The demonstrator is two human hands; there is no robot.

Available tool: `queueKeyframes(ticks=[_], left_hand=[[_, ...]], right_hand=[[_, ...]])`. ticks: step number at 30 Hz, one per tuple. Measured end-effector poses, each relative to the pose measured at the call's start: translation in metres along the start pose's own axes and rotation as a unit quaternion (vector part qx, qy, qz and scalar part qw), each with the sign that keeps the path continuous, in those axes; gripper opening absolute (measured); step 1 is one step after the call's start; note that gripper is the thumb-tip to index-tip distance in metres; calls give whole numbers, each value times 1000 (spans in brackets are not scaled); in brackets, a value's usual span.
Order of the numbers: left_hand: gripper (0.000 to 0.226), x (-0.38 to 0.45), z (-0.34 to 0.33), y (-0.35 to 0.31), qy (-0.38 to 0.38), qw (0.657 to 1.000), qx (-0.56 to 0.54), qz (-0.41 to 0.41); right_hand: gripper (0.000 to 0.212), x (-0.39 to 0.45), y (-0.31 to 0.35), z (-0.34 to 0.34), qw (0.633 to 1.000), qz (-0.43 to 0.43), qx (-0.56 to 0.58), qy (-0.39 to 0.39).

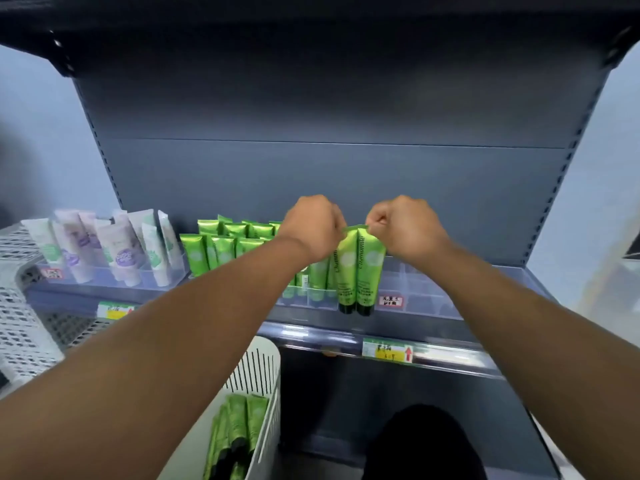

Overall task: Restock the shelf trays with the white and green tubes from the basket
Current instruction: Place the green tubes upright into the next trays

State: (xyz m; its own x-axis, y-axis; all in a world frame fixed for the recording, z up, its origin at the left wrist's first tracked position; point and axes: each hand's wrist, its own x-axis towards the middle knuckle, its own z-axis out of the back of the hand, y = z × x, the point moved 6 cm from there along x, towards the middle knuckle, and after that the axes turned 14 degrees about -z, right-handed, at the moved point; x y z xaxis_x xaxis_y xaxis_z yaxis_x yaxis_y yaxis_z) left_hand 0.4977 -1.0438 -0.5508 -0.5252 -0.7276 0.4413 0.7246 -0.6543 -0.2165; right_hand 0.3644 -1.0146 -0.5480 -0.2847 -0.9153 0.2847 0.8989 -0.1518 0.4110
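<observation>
Shelf unit: the dark grey metal shelving (311, 109) fills the view; its one stocked shelf carries clear plastic trays along the front edge.
Green tray: the clear divided tray (419, 299) in the middle and right holds rows of upright glossy green tubes (221, 244) on its left side; its right compartments look unfilled.
White tray: the clear tray at the left (104, 275) holds white and lilac tubes (121, 247), several leaning against each other.
Basket: the white slotted plastic basket (263, 368) sits below the shelf by my left forearm, with more green tubes (239, 427) lying in it.
My left hand (313, 225): curled into a fist above the tray; I judge it pinches the crimped top of the left tube, though the fingertips are hidden.
My right hand (401, 225): also curled, fingers pinching the crimp of the pair.
Held pair: two green tubes with black caps (360, 271) hang cap-down, side by side, in front of the tray's front wall, not yet in a compartment.
Risk: gripped only by the thin crimps, they could swing and slip, I think, dropping toward the floor.
Risk: lowered crooked, the caps might catch the tray wall or knock the standing row over.
</observation>
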Motion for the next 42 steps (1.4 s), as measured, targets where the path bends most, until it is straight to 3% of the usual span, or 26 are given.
queueKeyframes(ticks=[13,26,42], left_hand=[[26,118,-59,-23,4,1000,-15,2],[25,144,-144,-6,85,996,-17,23],[28,155,-156,2,87,996,3,17]], right_hand=[[19,98,-79,8,997,-25,18,-76],[21,137,-106,-28,997,-38,50,-39],[19,135,-121,-72,998,-56,-14,37]])
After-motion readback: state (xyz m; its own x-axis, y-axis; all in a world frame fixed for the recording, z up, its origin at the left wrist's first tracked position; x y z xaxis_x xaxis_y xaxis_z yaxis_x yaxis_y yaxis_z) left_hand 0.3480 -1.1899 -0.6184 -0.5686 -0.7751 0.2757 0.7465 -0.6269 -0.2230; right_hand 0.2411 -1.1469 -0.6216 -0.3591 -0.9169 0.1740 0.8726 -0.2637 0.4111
